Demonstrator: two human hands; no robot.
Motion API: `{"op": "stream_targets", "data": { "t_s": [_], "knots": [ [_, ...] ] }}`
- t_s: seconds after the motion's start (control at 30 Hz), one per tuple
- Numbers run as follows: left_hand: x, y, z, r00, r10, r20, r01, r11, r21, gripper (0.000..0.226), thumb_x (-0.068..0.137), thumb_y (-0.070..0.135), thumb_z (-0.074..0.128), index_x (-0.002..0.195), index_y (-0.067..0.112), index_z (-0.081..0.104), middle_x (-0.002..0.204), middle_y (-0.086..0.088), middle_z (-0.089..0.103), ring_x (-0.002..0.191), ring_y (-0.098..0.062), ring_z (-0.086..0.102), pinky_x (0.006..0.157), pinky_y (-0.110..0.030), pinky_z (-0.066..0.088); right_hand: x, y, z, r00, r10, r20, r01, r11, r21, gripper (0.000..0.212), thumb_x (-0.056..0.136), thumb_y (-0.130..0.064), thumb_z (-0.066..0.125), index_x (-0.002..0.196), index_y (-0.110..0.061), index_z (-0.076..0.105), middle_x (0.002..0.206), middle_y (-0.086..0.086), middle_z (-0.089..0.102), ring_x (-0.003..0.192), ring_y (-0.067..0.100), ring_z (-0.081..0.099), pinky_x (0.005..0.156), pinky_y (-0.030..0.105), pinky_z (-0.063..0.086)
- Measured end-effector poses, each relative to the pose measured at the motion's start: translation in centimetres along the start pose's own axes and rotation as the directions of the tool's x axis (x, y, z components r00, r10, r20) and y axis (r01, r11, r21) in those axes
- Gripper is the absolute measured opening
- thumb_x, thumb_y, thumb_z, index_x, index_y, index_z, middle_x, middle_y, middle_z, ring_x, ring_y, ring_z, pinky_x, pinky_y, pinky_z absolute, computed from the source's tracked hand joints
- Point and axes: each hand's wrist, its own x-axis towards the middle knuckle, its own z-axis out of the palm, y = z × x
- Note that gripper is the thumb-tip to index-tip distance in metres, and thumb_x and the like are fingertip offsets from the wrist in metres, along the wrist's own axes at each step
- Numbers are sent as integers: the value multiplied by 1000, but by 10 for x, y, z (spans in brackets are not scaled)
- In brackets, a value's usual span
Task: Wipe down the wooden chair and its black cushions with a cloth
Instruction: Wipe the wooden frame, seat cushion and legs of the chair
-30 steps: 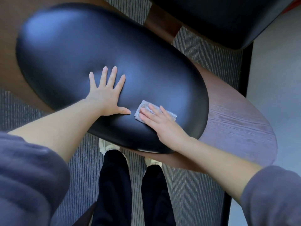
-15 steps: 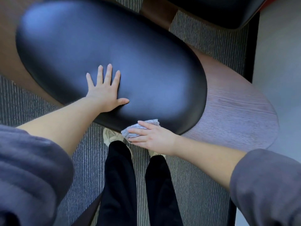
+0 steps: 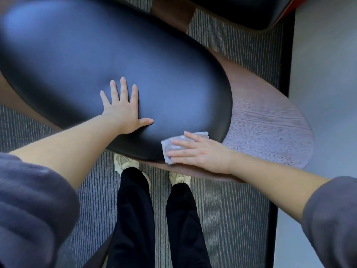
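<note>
At the far left a grey sleeve (image 3: 32,200) is pushed up the left forearm, which reaches up and inward over the striped carpet (image 3: 25,128). The left hand (image 3: 123,109) lies flat on the cushion (image 3: 116,55), palm down, fingers straight and slightly spread, thumb out to the right; it grips nothing. The cushion is a long black oval, glossy, running from the upper left corner down to the centre, and it sits on the wooden chair (image 3: 270,128), whose brown grained shell shows beyond the cushion's right end and under its near edge. Below the cushion, black trouser legs (image 3: 135,209) stand on the carpet with pale shoes (image 3: 123,161) partly tucked under the chair's edge. The cloth (image 3: 165,147), small, grey and folded, lies on the near right edge of the cushion, just where it meets the wood. The right hand (image 3: 202,153) presses down on it with straight fingers pointing left, covering most of it; the fingers are not curled round it. The right forearm runs down to another grey sleeve (image 3: 332,219). At the top right is a second black cushion (image 3: 241,12), cut off by the frame, and smooth grey floor (image 3: 324,74) runs along the right side
</note>
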Motion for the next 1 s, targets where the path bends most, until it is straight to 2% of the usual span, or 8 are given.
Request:
{"op": "stream_targets", "data": {
  "t_s": [0.07, 0.2, 0.3, 0.4, 0.6, 0.73, 0.87, 1.0],
  "knots": [
    [5, 3, -3, 1000, 6, 8, -6, 1000, 3, 111, 81, 82, 32, 153, 13, -18, 157, -18, -29, 144, -43, -23, 116, -64, -1, 8, 14, -1, 974, 223, -41, -220, 973, 72, 48, 94, -4, 39, 137, -16, 53, 148, 0, 47, 140, 30, 37, 115, 52, 22],
    [16, 12, -10, 999, 26, 23, -26, 1000, -2, 115, 79, 85, 32, 152, 14, -20, 156, -19, -30, 144, -43, -24, 115, -66, -1, 40, 57, -24, 790, 610, 54, -608, 770, 192, 66, 84, 9, 39, 145, -15, 43, 155, 1, 35, 146, 31, 24, 117, 53, 13],
    [28, 21, -20, 999, 34, 40, -33, 999, -20, 117, 76, 87, 33, 152, 15, -21, 155, -20, -31, 144, -43, -25, 114, -68, -1, 61, 96, -43, 657, 747, 103, -749, 630, 206, 74, 83, 15, 35, 149, -19, 34, 160, -4, 23, 149, 27, 10, 119, 48, 4],
    [44, 29, -30, 997, 53, 62, -52, 998, -30, 122, 72, 90, 34, 151, 17, -24, 154, -20, -35, 142, -42, -29, 112, -70, -3, 73, 139, -43, 524, 850, 56, -840, 504, 204, 80, 77, 20, 35, 144, -22, 36, 157, -3, 27, 148, 29, 14, 119, 52, 9],
    [66, 31, -35, 988, 52, 144, -49, 998, -27, 135, 57, 100, 31, 143, 21, -38, 146, -16, -49, 136, -41, -41, 105, -74, -11, 83, 200, -38, 344, 937, 60, -896, 309, 320, 67, 70, 18, 31, 125, -18, 47, 133, 3, 44, 121, 25, 41, 111, 47, 28],
    [69, 33, -35, 978, 37, 204, -31, 999, -33, 136, 56, 100, 32, 136, 22, -45, 141, -15, -54, 132, -41, -45, 104, -74, -13, 81, 233, -31, 308, 937, 162, -849, 195, 491, 77, 81, 11, 27, 149, -27, 36, 158, 1, 30, 146, 20, 23, 116, 51, 23],
    [73, 33, -39, 969, 45, 242, -34, 998, -48, 135, 54, 100, 36, 125, 23, -50, 137, -15, -57, 129, -40, -49, 101, -75, -16, 80, 241, -29, 280, 939, 201, -816, 122, 565, 77, 83, 8, 26, 149, -31, 34, 158, -5, 29, 147, 19, 21, 117, 55, 19],
    [75, 33, -45, 960, 46, 277, -35, 998, -46, 138, 52, 100, 40, 124, 24, -51, 135, -14, -59, 127, -41, -50, 100, -76, -15, 67, 224, -29, 253, 952, 174, -784, 96, 614, 73, 86, 12, 24, 149, -22, 35, 158, 1, 27, 148, 17, 18, 115, 17, 5]
  ]
}}
